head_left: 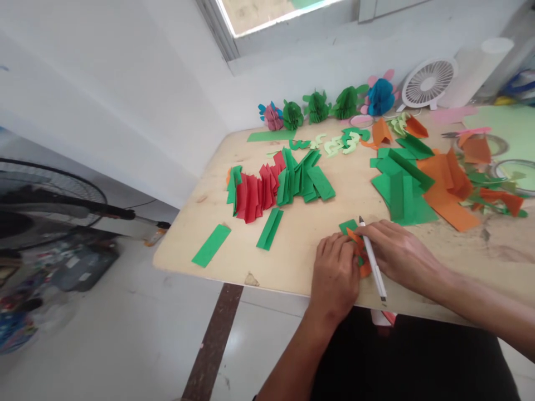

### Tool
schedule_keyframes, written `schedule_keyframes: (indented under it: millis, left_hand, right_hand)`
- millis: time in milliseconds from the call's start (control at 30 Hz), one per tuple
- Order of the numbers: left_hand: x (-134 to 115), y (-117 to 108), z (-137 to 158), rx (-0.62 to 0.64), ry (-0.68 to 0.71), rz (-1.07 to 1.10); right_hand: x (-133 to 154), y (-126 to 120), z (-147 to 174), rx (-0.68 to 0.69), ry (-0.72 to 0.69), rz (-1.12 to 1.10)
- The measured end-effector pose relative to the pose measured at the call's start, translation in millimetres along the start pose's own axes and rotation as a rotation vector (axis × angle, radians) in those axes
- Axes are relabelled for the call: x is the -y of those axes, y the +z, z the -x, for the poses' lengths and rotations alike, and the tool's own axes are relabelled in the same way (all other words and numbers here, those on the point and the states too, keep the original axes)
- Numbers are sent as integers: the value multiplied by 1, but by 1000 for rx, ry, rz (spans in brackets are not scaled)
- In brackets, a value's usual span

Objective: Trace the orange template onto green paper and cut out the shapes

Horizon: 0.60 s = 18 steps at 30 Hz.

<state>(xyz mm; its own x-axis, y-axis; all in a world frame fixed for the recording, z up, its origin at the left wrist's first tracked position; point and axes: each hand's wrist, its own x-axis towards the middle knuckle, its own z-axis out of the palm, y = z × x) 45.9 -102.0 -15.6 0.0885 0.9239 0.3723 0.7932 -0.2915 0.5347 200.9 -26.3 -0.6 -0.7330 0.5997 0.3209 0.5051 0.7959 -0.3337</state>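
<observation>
Near the table's front edge my left hand [334,273] is closed, its curled fingers pressing on small pieces of orange paper [365,270] and green paper [348,225]. My right hand [395,248] touches the same pieces from the other side and grips a white pen [374,264], which slants across the orange paper with its dark tip pointing away from me. The fingertips hide most of the paper between the hands. Left of them lie a folded green strip [270,229] and a flat green strip [211,245].
Red folded papers [248,197] and green folded papers [305,177] stand mid-table. Green sheets [405,195] and orange sheets [451,206] are piled right. Several paper figures [317,107] and a white fan [428,83] line the wall. A tape roll [499,146] lies far right.
</observation>
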Motion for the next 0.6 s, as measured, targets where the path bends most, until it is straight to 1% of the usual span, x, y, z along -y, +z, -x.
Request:
schedule_keyframes:
  millis: [167,233,333,467,600]
  left_hand:
    - [1,1,0,-43,3,27]
    - [2,2,1,-57,11,9]
    - [3,5,2,-77,11,-8]
    - [4,5,3,-70,-17,-5]
    - [5,4,2,-67,-39,27]
  right_hand:
    - [-4,-2,-5,2,-14,-14]
    - [-3,-4,-2,11,-13,-18]
    - [3,-6,2,31,-8,36]
    - [9,-7,2,53,-15,92]
    - [5,-8,-5,56,-65,133]
